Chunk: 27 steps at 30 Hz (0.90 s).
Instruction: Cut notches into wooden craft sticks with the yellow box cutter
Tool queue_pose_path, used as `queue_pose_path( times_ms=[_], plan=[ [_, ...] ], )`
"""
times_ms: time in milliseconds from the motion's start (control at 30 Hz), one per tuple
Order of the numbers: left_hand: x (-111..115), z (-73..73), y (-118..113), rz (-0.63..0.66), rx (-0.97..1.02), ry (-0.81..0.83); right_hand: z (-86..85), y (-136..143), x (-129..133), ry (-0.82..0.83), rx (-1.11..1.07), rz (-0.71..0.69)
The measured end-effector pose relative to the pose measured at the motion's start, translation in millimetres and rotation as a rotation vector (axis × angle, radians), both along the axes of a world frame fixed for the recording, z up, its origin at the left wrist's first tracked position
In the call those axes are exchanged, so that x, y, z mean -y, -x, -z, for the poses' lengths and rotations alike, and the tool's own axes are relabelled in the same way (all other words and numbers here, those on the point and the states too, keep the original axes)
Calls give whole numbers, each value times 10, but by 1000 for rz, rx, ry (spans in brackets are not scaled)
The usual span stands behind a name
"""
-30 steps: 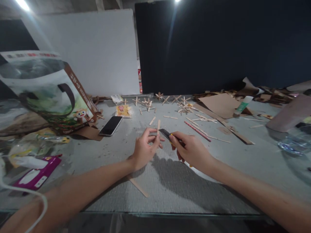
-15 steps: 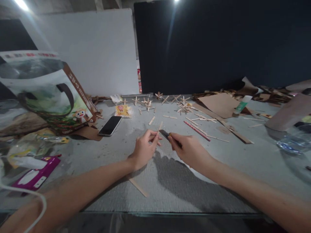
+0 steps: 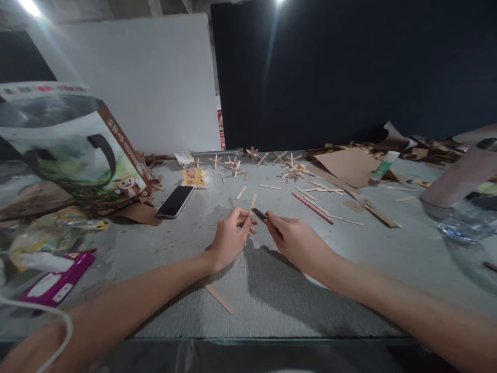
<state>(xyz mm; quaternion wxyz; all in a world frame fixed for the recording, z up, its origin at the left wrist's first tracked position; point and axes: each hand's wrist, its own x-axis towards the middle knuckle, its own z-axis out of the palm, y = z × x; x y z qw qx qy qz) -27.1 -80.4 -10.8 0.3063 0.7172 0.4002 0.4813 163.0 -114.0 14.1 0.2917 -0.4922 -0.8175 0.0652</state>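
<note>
The left hand [image 3: 229, 239] pinches a stick [image 3: 253, 200] towards 12 o'clock, likely steadying it for the knife [image 3: 259, 214] the right hand [image 3: 303, 242] grips.

Single head-worn view from above the near table edge [image 3: 233, 339], facing forward and down over both forearms.

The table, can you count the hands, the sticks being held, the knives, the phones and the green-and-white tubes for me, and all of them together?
Hands: 2, left hand and right hand
Held stick: 1
Knife: 1
Phone: 1
Green-and-white tube: 1
Total: 6
</note>
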Motion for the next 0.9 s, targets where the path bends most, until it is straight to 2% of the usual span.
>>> queue_pose_path(
  times_ms=[100,233,433,567,667,767,833,900],
  plan=[
    [-2,-8,-3,-7,-9,5,14,11,-16,2,40,10],
    [-5,-14,0,-10,-8,15,-33,32,-15,132,-141,-14],
    [-3,-41,-12,-17,27,30,-109,51,4,562,-576,-133],
    [-17,-62,-23,-12,77,28,-136,45,-29,824,-835,-162],
    [-30,-67,-27,6,101,33,-156,26,-52,948,-983,-169],
    [-29,-75,-28,11,94,49,-177,3,-52,858,-969,-185],
    [-20,-87,-29,12,89,66,-184,-18,-48,677,-878,-173],
    [-8,-103,-30,23,96,87,-175,-45,-54,409,-725,-141]
  ],
)
